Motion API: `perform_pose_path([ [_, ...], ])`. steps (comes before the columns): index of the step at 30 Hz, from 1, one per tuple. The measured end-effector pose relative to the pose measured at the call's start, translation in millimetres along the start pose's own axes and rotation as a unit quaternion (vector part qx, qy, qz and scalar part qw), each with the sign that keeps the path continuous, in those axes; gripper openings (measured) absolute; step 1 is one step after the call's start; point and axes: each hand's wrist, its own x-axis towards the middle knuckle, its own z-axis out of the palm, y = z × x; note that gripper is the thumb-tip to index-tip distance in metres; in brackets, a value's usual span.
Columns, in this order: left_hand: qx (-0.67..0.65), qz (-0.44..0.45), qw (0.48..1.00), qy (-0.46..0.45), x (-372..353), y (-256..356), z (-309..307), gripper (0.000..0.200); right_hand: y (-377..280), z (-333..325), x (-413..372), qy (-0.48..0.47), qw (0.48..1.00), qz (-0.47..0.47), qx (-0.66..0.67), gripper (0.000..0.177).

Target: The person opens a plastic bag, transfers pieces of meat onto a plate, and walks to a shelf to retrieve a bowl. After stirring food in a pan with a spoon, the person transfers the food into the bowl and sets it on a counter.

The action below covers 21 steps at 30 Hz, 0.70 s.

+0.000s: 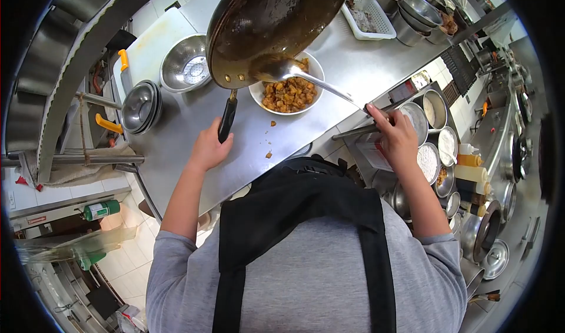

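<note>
My left hand is closed round the black handle of a wok, which is tipped up over the table. Below its rim stands a white bowl heaped with browned, diced food. My right hand grips the long handle of a metal ladle. The ladle's head is at the wok's lower edge, above the bowl, and hides part of the food. A few crumbs of food lie on the steel table in front of the bowl.
Left of the wok are a perforated metal bowl, stacked steel bowls and knives with yellow handles. A white basket and metal pots stand at the back right. Containers of white powder and bottles are at my right.
</note>
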Motion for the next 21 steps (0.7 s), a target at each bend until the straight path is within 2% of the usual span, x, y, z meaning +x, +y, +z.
perform_pose_path([
  [1,-0.002,0.007,1.000,0.005,-0.2,-0.2,-0.7,0.042,3.7,-0.1,-5.0,0.002,1.000,-0.002,-0.002,0.065],
  [3,0.000,0.006,1.000,0.001,-1.8,-0.1,-2.3,0.040,3.4,-5.2,-14.8,-0.016,0.997,0.063,-0.044,0.069],
  [7,0.012,0.002,1.000,-0.021,-3.1,3.2,-4.6,0.035,-10.3,-10.5,0.1,0.013,0.999,0.030,-0.020,0.066],
  [9,0.014,0.017,1.000,-0.007,-3.9,1.0,-6.3,0.034,-10.4,-5.6,-8.2,0.003,0.999,0.027,-0.032,0.066],
  [11,0.016,0.030,0.999,0.007,-3.3,-1.3,-9.3,0.033,0.2,-5.6,-26.2,-0.033,0.997,0.062,-0.042,0.066],
  [13,0.017,0.021,1.000,-0.010,-5.9,-3.7,-11.9,0.031,6.8,-9.1,-32.8,-0.056,0.994,0.088,-0.025,0.062],
  [15,0.015,0.028,1.000,-0.002,-6.8,-4.1,-10.5,0.031,6.7,-12.7,-28.3,-0.039,0.985,0.154,0.067,0.056],
  [16,0.011,0.035,0.999,0.009,-5.9,-3.3,-9.5,0.030,3.1,-13.3,-20.6,-0.062,0.975,0.192,0.096,0.051],
  [21,0.007,0.036,0.999,-0.003,2.4,0.5,-11.7,0.029,-9.9,-5.5,-28.5,-0.120,0.960,0.184,0.172,0.051],
])
